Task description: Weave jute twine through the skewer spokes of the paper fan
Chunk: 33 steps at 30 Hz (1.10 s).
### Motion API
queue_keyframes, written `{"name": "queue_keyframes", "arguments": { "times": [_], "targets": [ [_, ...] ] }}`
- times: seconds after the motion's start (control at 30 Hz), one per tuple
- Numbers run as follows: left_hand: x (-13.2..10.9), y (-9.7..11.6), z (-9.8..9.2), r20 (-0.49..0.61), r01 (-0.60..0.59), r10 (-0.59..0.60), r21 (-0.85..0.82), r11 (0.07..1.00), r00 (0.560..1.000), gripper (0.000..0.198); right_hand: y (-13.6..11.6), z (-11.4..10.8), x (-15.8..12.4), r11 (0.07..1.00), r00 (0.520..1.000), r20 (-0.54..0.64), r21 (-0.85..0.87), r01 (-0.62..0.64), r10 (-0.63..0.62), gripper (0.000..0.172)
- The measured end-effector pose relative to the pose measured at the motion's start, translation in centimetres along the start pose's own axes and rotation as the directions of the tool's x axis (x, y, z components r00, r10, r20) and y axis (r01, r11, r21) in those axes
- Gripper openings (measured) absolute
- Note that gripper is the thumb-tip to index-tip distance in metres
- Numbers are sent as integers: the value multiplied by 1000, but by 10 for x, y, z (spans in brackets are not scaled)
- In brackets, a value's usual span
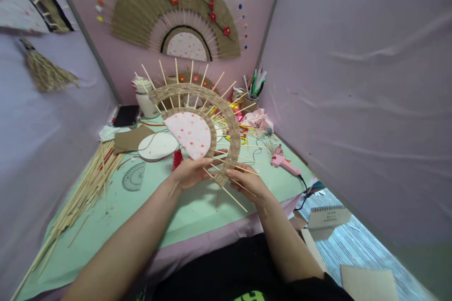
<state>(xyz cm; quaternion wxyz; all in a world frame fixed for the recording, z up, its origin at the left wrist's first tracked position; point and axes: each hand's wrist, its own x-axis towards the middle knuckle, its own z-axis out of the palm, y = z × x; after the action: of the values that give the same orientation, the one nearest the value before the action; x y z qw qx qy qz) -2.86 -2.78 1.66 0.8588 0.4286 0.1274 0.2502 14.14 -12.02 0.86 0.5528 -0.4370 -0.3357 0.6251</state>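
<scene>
I hold a half-made woven fan (pixel 205 117) upright over the table: a band of tan twine wound through wooden skewers that stick out like rays, round a pink dotted half-disc (pixel 189 134). My left hand (pixel 189 172) grips the fan at the base of the half-disc, fingers closed on it. At the lower end of the twine band my right hand (pixel 247 183) pinches the weave among the skewer ends.
The pale green table (pixel 141 211) carries a bundle of long skewers (pixel 84 193) at left, a white disc (pixel 157 146), a protractor (pixel 134 178), a pink glue gun (pixel 282 162) at right, a white jar (pixel 144 96) and a tool cup (pixel 252 91). A finished fan (pixel 176 9) hangs on the back wall.
</scene>
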Motion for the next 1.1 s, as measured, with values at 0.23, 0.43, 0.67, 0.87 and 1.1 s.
{"name": "queue_keyframes", "arguments": {
  "times": [0.23, 0.43, 0.67, 0.87, 1.1],
  "targets": [
    [-3, 8, -3, 29, 108, -107, -11, 994, 994, 31, -3, -19, -5, 998, 998, 65, -55, 1, 3, 32],
    [-6, 17, -12, -3, 61, -61, -67, 996, 998, 37, -7, -37, -9, 967, 991, -46, -228, 111, -125, 28],
    [-7, 22, -14, -40, 49, -51, -53, 997, 998, 42, -15, -52, -15, 874, 935, -166, -436, 214, -312, 24],
    [-5, 22, -13, -89, 63, -63, 0, 998, 994, 40, -26, -52, -26, 788, 775, -318, -511, 345, -546, 18],
    [-4, 15, -11, -108, 46, -31, 134, 990, 994, 44, -22, -16, -33, 599, 772, -81, -684, 417, -630, 8]
  ]
}}
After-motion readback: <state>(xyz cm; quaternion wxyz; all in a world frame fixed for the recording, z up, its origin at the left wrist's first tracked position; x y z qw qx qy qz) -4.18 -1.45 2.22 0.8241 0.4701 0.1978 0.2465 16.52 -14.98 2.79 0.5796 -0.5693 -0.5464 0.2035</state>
